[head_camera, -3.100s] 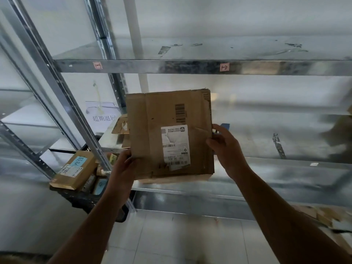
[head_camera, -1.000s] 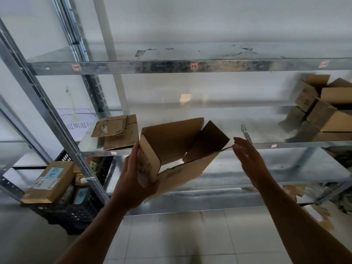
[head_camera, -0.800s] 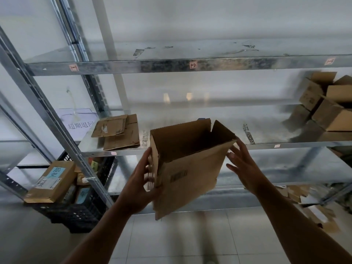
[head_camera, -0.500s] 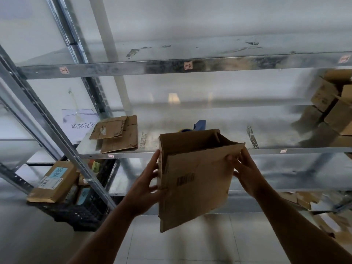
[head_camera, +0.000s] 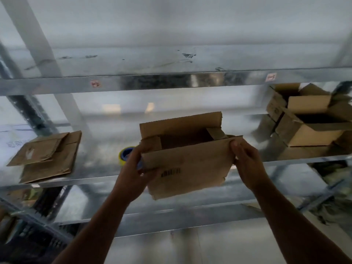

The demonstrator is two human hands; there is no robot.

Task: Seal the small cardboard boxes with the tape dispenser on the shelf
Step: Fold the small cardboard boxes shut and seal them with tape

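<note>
Head view: both hands grasp an open brown cardboard box (head_camera: 190,164) by its ends, left hand (head_camera: 137,174) and right hand (head_camera: 247,164), its long side running across between them. A blue-and-yellow tape dispenser (head_camera: 126,154) sits on the grey metal shelf (head_camera: 76,181) just behind the left hand, the nearer one.

The shelf (head_camera: 101,162) lies bare between the flat cardboard (head_camera: 47,155) at left and the tape (head_camera: 125,154), and again between the box (head_camera: 190,164) and the open boxes (head_camera: 308,121) at right. The box, held near, blocks the middle, the tape just behind its left edge. An upper shelf (head_camera: 171,80) caps the opening.
</note>
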